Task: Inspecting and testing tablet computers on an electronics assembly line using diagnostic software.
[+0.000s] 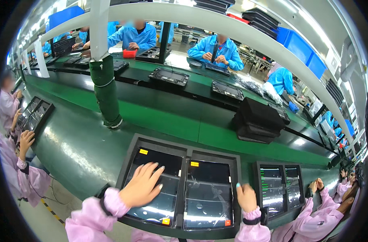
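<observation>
In front of me a black two-compartment tray point(212, 155) holds two flat tablet-like screens side by side. My left hand point(142, 186) is over the left screen point(161, 203), palm down, fingers stretched and spread. Whether it presses on the glass I cannot tell. The right screen point(208, 187) lies in its compartment with glossy, creased film on it. Both dark screens carry small yellow and orange-red labels. At the tray's right edge is my right hand point(247, 197), its fingers curled in and partly hidden; what they grip, if anything, cannot be seen. Dark bands circle both wrists.
Another tray point(257, 177) with two lit screens stands to the right, near a co-worker's hands point(316, 184). A black stack point(258, 121) sits beyond. A green-wrapped post point(105, 92) rises at left. Opened devices point(169, 76) line the far bench. At far left, a hand touches another tray point(40, 117).
</observation>
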Motion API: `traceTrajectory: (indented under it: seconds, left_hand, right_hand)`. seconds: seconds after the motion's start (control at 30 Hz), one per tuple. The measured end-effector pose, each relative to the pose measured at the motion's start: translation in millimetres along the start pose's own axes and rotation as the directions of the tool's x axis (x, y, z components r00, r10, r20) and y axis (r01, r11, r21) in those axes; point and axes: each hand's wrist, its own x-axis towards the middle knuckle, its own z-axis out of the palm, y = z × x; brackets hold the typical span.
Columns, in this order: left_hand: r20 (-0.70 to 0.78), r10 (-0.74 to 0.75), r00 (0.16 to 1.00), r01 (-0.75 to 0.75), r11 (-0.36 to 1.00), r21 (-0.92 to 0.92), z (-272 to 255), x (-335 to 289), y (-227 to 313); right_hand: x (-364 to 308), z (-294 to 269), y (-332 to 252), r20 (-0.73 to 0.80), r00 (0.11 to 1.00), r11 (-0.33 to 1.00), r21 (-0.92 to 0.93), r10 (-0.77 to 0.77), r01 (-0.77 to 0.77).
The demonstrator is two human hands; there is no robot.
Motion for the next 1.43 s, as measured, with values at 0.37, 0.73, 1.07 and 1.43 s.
traceTrajectory:
  seconds: [0.37,0.73,1.07,1.43]
  left_hand:
    - [-0.058,0.227,0.972,-0.229,0.869,-0.438,23,-82,114]
    - [0.115,0.056,0.992,-0.068,0.992,0.105,15,-109,32]
    - [-0.141,-0.144,0.979,0.179,0.942,0.282,-4,-130,-60]
    - [-0.326,-0.392,0.860,0.476,0.846,0.240,-37,-166,-114]
  right_hand:
    - [-45,61,-109,0.017,0.947,0.844,0.460,-0.321,0.278]
    - [-19,10,6,-0.526,0.812,0.967,-0.175,-0.252,0.186]
    - [-13,14,83,-0.563,0.810,0.974,-0.221,-0.164,0.045]
    - [-3,18,99,-0.464,0.866,0.971,-0.224,-0.186,0.088]
